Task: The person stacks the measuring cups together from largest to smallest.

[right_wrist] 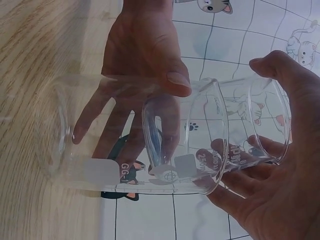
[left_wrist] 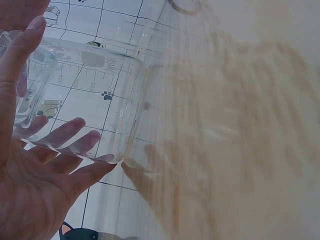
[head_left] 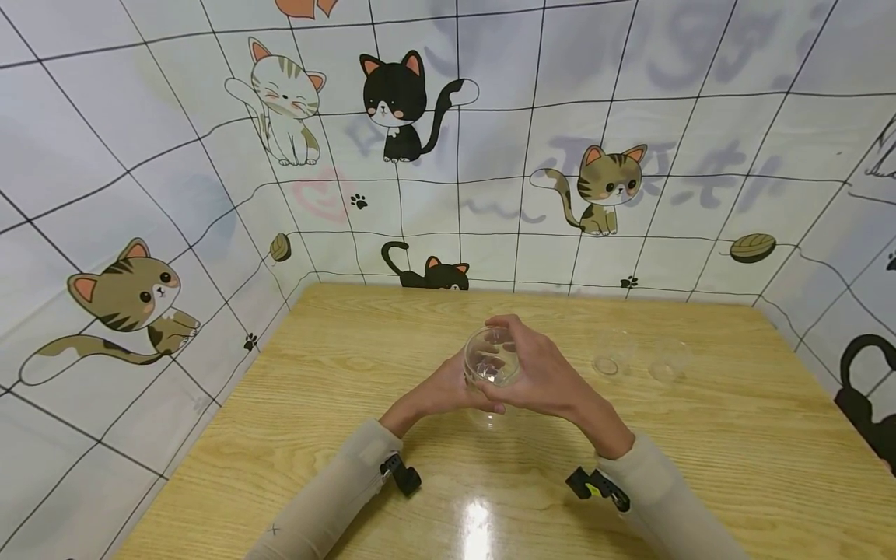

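Observation:
A large clear glass beaker (right_wrist: 92,172) with white markings stands upright over the table. My left hand (head_left: 446,386) holds it round the side, its thumb near the rim and its fingers spread behind the glass in the right wrist view. A smaller glass beaker (right_wrist: 237,105), printed with 250, sits partly inside the large one, its bottom below the large rim and its upper part sticking out. My right hand (head_left: 542,373) grips this smaller beaker near its top, thumb on one side and fingers round the other.
Two more clear glass vessels, a left one (head_left: 607,364) and a right one (head_left: 668,369), stand toward the back right of the wooden table (head_left: 336,342). Behind the table hangs a white cloth wall (head_left: 490,155) with a grid and cartoon cats.

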Motion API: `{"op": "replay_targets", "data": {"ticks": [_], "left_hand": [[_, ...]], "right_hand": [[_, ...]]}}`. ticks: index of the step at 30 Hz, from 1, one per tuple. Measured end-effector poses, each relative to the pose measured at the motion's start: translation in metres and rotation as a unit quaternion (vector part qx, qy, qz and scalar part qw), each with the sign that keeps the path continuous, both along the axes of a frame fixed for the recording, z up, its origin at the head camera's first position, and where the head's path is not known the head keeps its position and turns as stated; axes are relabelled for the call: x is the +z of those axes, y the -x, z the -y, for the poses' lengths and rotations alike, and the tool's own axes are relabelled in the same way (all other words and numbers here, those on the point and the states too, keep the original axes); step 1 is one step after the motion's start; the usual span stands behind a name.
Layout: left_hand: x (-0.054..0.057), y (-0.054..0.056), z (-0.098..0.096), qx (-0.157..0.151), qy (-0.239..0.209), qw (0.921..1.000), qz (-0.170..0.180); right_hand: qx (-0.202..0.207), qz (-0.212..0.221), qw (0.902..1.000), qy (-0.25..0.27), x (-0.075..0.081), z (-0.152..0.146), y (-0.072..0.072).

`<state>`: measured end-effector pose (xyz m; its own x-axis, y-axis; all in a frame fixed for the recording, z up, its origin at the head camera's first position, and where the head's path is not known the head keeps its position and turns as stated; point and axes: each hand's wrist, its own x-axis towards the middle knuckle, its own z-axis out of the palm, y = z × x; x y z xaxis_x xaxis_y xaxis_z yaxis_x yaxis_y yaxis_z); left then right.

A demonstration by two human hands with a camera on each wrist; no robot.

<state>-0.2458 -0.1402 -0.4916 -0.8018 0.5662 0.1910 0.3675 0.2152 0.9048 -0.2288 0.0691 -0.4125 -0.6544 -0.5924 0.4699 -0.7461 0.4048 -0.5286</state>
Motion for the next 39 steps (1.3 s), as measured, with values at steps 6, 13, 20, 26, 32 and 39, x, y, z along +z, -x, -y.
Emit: {"op": "replay_targets", "data": {"ticks": [6,13,20,26,32,39], "left_hand": [[-0.0007,0.0002,-0.0001,0.004,0.007,1.0,-0.002],[-0.0003,0.0006,-0.0007,0.009,0.008,0.9999,0.001],[-0.0012,0.0001,0.0004,0.011,0.016,0.9998,0.002],[-0.0026,0.0013,0.0005,0.008,0.013,0.9999,0.004],[-0.0017,0.0006,0.0001,0.007,0.012,0.9999,0.002],[-0.0011,0.0003,0.0008,0.011,0.02,0.9997,-0.003]], "right_hand": [[-0.004,-0.007,1.0,-0.003,-0.0007,0.0007,0.0005],[-0.002,-0.004,1.0,0.004,0.0005,0.0008,-0.0004],[0.008,-0.002,0.9999,0.007,-0.0006,0.0013,0.0],[0.008,-0.003,0.9999,0.009,0.0006,0.0009,-0.0011],[0.005,-0.011,0.9999,0.008,0.0007,0.0008,-0.0012],[0.005,-0.019,0.9998,0.009,-0.0007,0.001,-0.0003]]}}
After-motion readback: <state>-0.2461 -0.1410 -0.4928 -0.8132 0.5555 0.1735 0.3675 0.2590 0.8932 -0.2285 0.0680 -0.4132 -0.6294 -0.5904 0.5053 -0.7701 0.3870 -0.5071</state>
